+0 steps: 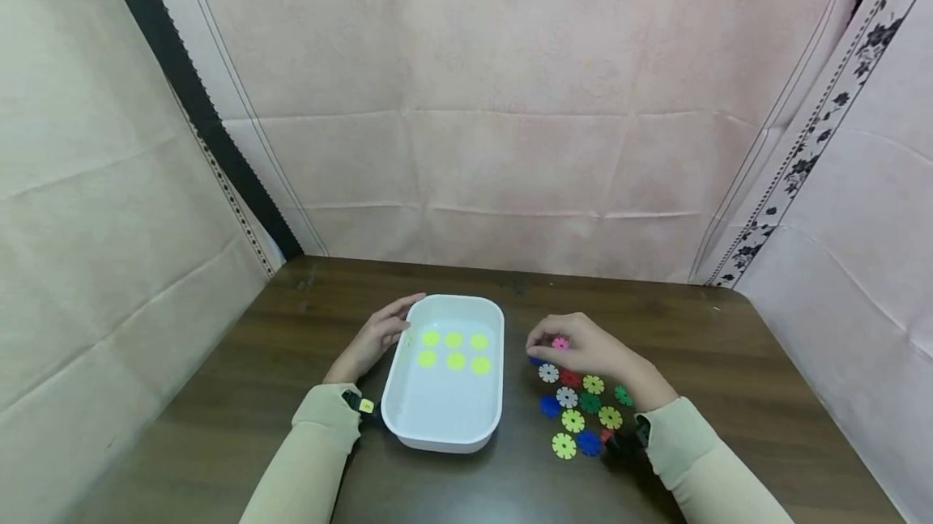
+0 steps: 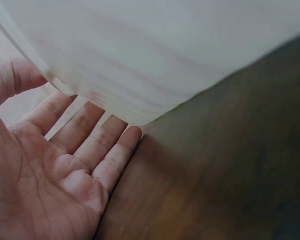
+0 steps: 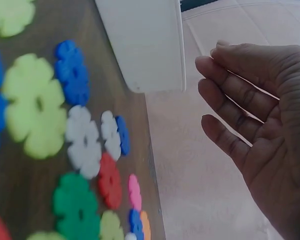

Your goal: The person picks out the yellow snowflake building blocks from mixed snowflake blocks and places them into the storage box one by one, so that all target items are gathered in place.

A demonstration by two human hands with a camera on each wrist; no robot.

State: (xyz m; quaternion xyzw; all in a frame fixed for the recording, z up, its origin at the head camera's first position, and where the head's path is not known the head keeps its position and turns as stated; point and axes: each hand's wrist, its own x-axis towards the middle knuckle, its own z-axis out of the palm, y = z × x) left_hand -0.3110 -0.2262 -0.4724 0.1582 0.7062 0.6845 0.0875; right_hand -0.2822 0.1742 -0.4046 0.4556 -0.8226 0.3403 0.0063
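A white tray (image 1: 442,409) stands on the brown table, with several yellow-green round spots in two rows on its inner floor. My left hand (image 1: 373,339) rests at its left side, thumb near the rim and straight fingers (image 2: 92,120) against the outer wall. To the right, my right hand (image 1: 586,343) hovers over the far end of a group of flower-shaped plastic discs (image 1: 590,403). In the right wrist view its fingers (image 3: 240,95) are loosely bent and no disc shows between them. A pink disc (image 1: 560,342) is partly hidden by that hand.
The discs are green, red, white, blue, yellow, pink and orange, lying close together; a blue one (image 1: 589,443) is near the front. Pale cloth (image 1: 510,168) hangs behind the table's far edge and at both sides.
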